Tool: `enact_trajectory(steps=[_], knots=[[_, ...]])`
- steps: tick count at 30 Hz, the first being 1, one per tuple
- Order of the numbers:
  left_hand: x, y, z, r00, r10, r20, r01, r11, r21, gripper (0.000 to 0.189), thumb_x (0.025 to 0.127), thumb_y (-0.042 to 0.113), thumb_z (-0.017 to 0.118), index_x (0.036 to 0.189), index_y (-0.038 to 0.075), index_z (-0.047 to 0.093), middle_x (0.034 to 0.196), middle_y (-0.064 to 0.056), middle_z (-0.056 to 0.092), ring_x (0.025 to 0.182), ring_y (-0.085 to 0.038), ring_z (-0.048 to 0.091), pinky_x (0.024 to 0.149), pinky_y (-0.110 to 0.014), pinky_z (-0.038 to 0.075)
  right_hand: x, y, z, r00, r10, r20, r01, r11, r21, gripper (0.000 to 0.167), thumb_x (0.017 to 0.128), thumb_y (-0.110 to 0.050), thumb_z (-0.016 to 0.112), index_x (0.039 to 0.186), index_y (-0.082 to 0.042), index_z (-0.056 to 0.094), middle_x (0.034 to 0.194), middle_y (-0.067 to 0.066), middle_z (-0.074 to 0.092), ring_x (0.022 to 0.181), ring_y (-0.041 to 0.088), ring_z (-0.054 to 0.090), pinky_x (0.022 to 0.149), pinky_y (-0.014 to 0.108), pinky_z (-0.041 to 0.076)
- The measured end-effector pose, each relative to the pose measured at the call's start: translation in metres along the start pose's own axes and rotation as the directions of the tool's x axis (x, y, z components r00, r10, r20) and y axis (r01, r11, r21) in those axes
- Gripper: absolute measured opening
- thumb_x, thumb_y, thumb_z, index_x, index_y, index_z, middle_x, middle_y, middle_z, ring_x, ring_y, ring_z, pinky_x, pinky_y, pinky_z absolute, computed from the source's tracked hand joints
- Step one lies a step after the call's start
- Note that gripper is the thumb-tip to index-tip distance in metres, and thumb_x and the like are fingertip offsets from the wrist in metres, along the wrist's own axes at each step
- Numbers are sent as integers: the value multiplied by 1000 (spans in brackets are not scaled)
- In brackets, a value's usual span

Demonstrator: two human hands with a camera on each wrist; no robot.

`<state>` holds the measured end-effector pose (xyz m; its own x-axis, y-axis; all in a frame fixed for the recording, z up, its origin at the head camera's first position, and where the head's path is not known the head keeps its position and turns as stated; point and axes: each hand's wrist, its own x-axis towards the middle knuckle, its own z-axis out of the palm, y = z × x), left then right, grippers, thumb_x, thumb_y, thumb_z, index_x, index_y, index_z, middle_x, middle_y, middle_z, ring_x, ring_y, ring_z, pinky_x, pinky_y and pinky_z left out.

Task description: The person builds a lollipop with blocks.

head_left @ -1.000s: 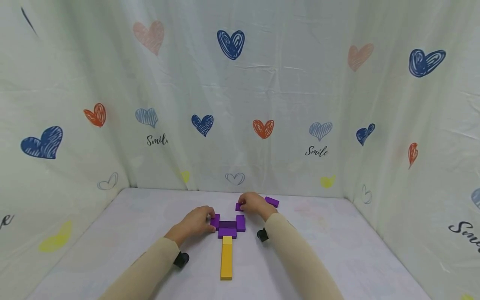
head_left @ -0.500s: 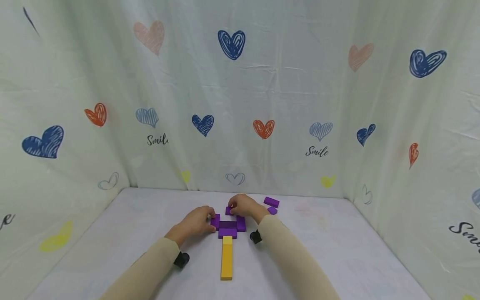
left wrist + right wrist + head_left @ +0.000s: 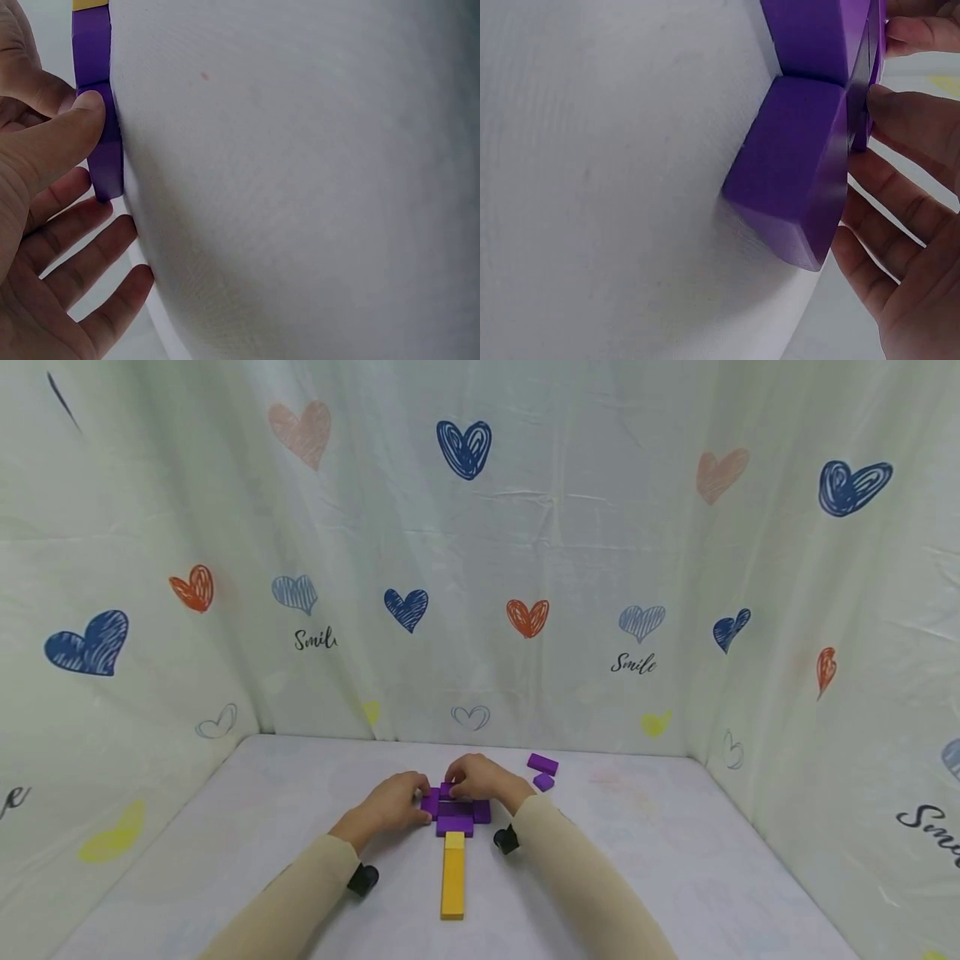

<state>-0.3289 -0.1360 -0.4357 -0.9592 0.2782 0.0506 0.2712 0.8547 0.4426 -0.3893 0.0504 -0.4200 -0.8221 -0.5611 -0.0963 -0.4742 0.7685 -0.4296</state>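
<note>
Purple blocks lie in a cluster on the table, at the far end of a yellow strip (image 3: 452, 885). My left hand (image 3: 388, 803) holds the left purple block (image 3: 431, 803) between thumb and fingers, one at each end. Over the cluster's far side, my right hand (image 3: 483, 777) pinches a small purple block (image 3: 446, 790), which fingers partly cover. A darker purple block (image 3: 455, 808) lies in the middle, with a front purple block (image 3: 454, 827) nearer me and a right purple block (image 3: 482, 812) beside it. In the right wrist view a slanted purple block (image 3: 787, 150) rests on the cloth.
Two loose purple pieces, a rectangular block (image 3: 543, 764) and a small angular block (image 3: 543, 782), lie to the right near the back. A white curtain (image 3: 585, 552) printed with hearts stands behind and beside the white-covered table (image 3: 660, 868).
My right hand has brought its purple block leftward and nearer, from behind the right block to the cluster's far side. The small angular piece has come into view. My left hand stays put.
</note>
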Motion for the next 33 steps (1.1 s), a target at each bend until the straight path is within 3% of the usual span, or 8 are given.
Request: enact_trajectory(steps=[22, 28, 33], knots=[[1, 0, 0, 1000, 18, -2, -18, 1000, 14, 33, 75, 23, 82, 100, 12, 64, 99, -4, 62, 90, -21, 56, 90, -44, 48, -4, 1, 2, 999, -33, 16, 33, 999, -13, 18, 91, -19, 65, 108, -17, 70, 90, -7, 64, 79, 8, 57, 76, 23, 51], [0, 1, 1, 1000, 12, -3, -12, 1000, 9, 33, 76, 23, 82, 101, 12, 64, 101, -4, 62, 92, -22, 56, 92, -44, 48, -14, 8, -6, 999, -31, -8, 31, 999, -8, 25, 90, -22, 67, 114, -14, 67, 92, -6, 63, 80, 9, 57, 74, 25, 52], [-1, 1, 1, 1000, 9, 0, -9, 1000, 10, 33, 76, 23, 82, 101, 11, 64, 101, -5, 62, 93, -23, 57, 92, -44, 48, -29, 25, -18, 998, -14, -59, 11, 999, -39, 26, 89, -24, 67, 113, -13, 68, 98, -4, 64, 89, 12, 57, 79, 29, 51]])
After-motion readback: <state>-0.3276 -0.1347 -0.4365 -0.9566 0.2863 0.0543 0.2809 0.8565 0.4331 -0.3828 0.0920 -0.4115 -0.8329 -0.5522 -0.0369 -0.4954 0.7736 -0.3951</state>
